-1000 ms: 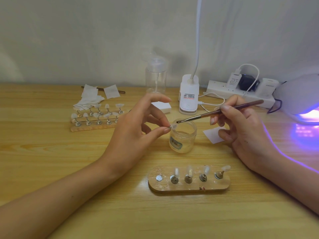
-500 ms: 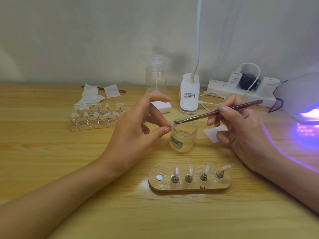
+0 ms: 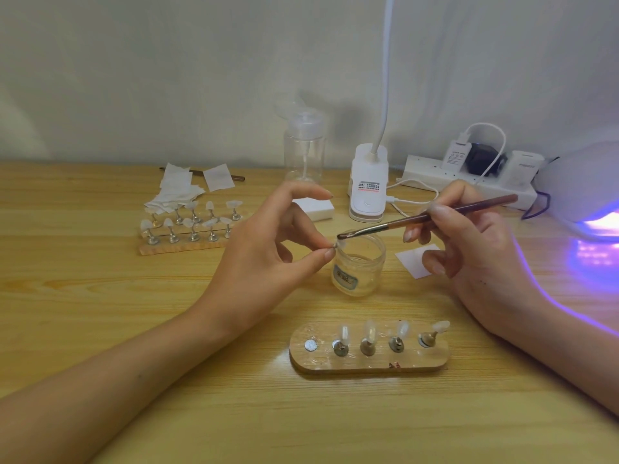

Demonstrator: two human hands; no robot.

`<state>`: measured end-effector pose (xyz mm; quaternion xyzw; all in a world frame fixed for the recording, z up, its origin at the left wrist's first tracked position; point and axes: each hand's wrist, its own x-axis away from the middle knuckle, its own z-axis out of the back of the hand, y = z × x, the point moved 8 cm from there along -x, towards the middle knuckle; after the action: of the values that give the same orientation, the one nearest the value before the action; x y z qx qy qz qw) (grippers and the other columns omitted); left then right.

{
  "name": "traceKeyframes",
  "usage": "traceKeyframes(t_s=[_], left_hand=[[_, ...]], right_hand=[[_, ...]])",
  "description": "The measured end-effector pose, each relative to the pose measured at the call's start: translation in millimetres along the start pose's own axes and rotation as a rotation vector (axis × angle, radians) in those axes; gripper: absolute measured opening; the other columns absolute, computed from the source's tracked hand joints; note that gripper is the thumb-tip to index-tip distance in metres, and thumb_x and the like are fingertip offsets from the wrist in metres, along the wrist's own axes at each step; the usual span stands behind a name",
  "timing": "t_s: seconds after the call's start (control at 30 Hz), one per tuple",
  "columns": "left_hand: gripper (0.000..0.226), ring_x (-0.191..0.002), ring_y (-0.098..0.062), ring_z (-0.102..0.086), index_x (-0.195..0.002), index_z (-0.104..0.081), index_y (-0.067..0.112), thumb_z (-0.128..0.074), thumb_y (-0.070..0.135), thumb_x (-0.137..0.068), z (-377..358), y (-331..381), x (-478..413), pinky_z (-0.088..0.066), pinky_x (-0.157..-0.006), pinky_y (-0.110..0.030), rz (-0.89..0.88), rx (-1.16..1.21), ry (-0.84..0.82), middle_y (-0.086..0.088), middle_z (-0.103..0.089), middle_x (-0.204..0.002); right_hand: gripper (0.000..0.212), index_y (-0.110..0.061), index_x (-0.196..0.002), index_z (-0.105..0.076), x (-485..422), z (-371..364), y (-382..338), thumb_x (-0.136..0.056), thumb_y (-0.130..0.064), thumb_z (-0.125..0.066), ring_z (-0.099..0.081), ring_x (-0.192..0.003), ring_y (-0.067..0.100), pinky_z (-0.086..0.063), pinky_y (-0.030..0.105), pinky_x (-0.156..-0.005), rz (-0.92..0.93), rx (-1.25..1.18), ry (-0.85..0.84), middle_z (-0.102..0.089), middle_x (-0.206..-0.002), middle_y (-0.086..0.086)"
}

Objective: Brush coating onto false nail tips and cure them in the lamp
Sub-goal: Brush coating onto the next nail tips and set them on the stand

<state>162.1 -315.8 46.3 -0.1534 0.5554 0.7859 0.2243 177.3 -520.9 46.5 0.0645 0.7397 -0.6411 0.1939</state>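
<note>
My left hand [image 3: 268, 242] pinches a small clear nail tip [image 3: 339, 243] on its stand between thumb and fingertip, just over the rim of a small glass jar [image 3: 358, 267]. My right hand [image 3: 469, 249] grips a brown brush [image 3: 428, 217], and its bristles touch the nail tip. In front of the jar lies an oval wooden holder [image 3: 368, 363] with several nail tips on metal stands and one bare magnet at its left end. The curing lamp [image 3: 582, 195] glows purple at the right edge.
A second wooden holder [image 3: 187, 244] with several nail tips stands at the back left, white wipes [image 3: 181, 192] behind it. A clear pump bottle [image 3: 304, 145], a white clip lamp base [image 3: 368, 185], a power strip [image 3: 469, 182] and a white pad [image 3: 413, 261] are nearby.
The brush tip moved left and down until it touched the nail tip held over the jar. My left hand has barely shifted.
</note>
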Motion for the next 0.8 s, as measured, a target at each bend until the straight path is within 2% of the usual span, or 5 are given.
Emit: traceKeyframes(t_s=[0.13, 0.4, 0.5, 0.6, 0.8], left_hand=[[0.05, -0.091, -0.01, -0.072, -0.124, -0.056, 0.028, -0.078, 0.007, -0.085, -0.3, -1.6, 0.1, -0.054, -0.063, -0.038, 0.005, 0.015, -0.009, 0.009, -0.069, -0.08], [0.05, -0.09, -0.013, -0.071, -0.124, -0.056, 0.027, -0.077, 0.003, -0.086, -3.0, -3.1, -0.1, -0.053, -0.061, -0.025, 0.003, 0.069, -0.039, 0.009, -0.066, -0.078], [0.049, -0.09, -0.014, -0.072, -0.124, -0.056, 0.028, -0.076, 0.003, -0.086, -3.8, -3.4, -0.4, -0.051, -0.06, -0.024, 0.008, 0.081, -0.05, 0.009, -0.065, -0.078], [0.049, -0.089, -0.014, -0.072, -0.124, -0.056, 0.029, -0.076, 0.003, -0.086, -4.2, -3.9, -0.6, -0.051, -0.059, -0.024, 0.01, 0.088, -0.056, 0.009, -0.065, -0.078], [0.049, -0.088, -0.012, -0.071, -0.124, -0.057, 0.028, -0.077, 0.006, -0.086, -4.7, -5.1, -0.8, -0.051, -0.059, -0.023, 0.025, 0.101, -0.063, 0.007, -0.066, -0.078]], right_hand=[[0.016, -0.023, -0.077, -0.054, 0.0, 5.4, 5.1, -0.09, -0.022, -0.062, -0.055, -0.07, 0.011, -0.036, 0.018, -0.043, -0.052, 0.047, 0.054, -0.063, -0.068, 0.002], [0.013, -0.022, -0.077, -0.054, -0.3, 1.6, 1.4, -0.09, -0.019, -0.053, -0.059, -0.071, 0.011, -0.039, 0.018, -0.043, 0.006, 0.052, 0.02, -0.063, -0.068, 0.001], [0.016, -0.025, -0.074, -0.054, -1.1, 7.8, 2.5, -0.089, -0.02, -0.053, -0.058, -0.069, 0.01, -0.038, 0.018, -0.043, -0.005, 0.051, 0.066, -0.062, -0.067, -0.002], [0.022, -0.029, -0.074, -0.057, -0.9, 2.6, -2.4, -0.092, -0.017, -0.051, -0.059, -0.07, 0.009, -0.039, 0.017, -0.044, 0.043, 0.013, 0.011, -0.063, -0.068, -0.004], [0.011, -0.021, -0.077, -0.053, -0.4, 7.6, 3.0, -0.088, -0.02, -0.054, -0.058, -0.068, 0.011, -0.037, 0.018, -0.043, -0.004, 0.066, 0.063, -0.062, -0.066, -0.001]])
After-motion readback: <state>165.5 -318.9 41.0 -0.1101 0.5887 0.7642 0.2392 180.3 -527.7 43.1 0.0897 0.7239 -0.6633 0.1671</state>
